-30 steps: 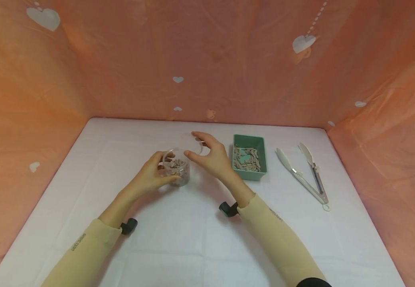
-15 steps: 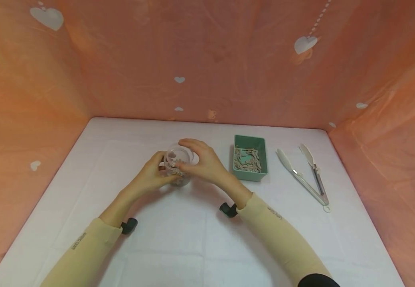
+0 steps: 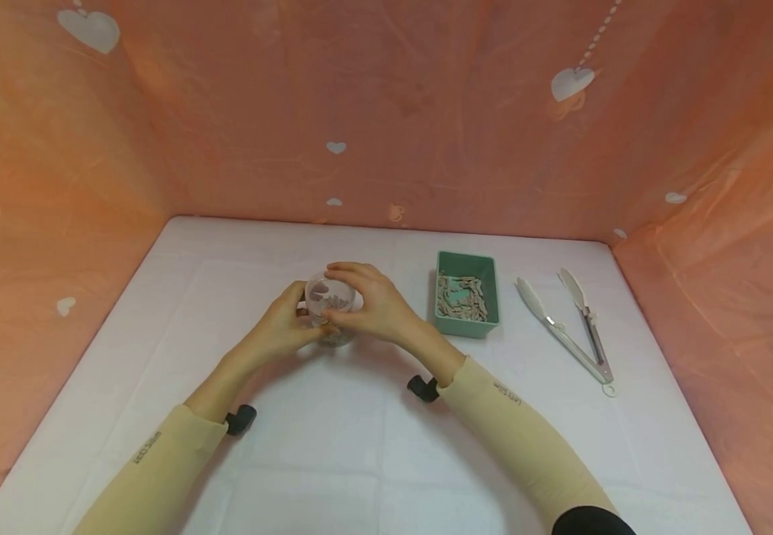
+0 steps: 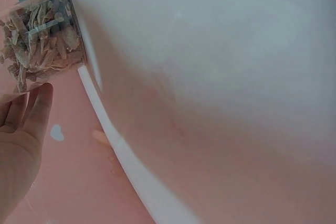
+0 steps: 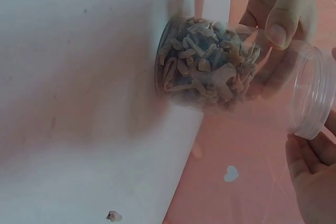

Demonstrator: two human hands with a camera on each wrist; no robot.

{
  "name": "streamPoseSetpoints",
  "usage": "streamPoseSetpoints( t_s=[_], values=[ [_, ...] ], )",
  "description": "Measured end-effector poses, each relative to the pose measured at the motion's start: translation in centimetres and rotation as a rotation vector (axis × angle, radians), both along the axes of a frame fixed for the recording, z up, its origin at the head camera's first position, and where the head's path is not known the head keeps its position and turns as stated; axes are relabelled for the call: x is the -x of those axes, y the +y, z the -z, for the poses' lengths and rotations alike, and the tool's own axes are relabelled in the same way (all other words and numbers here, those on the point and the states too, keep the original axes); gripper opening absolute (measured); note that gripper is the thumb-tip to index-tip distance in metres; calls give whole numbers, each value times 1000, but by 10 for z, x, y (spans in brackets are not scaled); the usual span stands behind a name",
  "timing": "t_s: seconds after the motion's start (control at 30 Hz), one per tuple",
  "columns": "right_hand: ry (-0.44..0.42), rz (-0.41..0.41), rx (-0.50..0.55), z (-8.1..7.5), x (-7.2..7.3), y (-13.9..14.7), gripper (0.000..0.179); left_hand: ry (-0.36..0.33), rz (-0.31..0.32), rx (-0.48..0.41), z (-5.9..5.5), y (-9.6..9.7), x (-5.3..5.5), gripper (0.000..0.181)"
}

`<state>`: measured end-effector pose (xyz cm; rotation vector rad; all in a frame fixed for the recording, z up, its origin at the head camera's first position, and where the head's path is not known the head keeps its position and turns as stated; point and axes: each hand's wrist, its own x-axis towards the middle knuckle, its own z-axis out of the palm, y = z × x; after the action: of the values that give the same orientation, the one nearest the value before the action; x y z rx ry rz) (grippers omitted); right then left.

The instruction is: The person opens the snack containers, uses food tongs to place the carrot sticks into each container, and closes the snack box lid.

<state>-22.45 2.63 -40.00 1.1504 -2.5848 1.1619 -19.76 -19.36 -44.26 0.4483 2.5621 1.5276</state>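
A clear plastic jar (image 5: 205, 66), partly filled with small greyish-brown dried pieces, stands upright on the white table. My left hand (image 3: 278, 325) holds it around the side, its thumb (image 5: 278, 34) against the wall in the right wrist view. On the jar's mouth lies a clear round lid (image 3: 328, 292). My right hand (image 3: 380, 306) grips this lid by the rim, fingers at the far side and thumb at the near side. In the left wrist view, the jar's lower part shows beside the left fingers (image 4: 41, 103); the lid is out of that view.
Right of the jar stands a green rectangular box (image 3: 465, 328) holding more of the dried pieces. Farther right lie spread tongs (image 3: 570, 345). A small loose piece (image 5: 114, 216) lies on the table. Orange cloth (image 3: 386, 111) with hearts walls the table's back and sides.
My right hand has brought the lid left and down onto the jar's mouth; earlier it was held tilted beside the jar. The left hand has stayed around the jar.
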Motion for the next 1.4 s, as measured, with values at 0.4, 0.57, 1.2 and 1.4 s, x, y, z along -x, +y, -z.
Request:
streamPoseSetpoints(
  t_s=[0.4,0.57,1.2,1.4],
  values=[
    [16,-39,-71,-3,0,0,56,-1,15,-4,1,-1,-2,76],
    [16,-32,-86,-2,0,0,53,-13,65,27,4,-2,-1,90],
    [-81,165,225,12,-10,-8,77,55,41,-16,-4,2,-4,81],
    [-118,59,220,8,-8,0,80,82,32,19,-11,3,-6,82]
  ],
)
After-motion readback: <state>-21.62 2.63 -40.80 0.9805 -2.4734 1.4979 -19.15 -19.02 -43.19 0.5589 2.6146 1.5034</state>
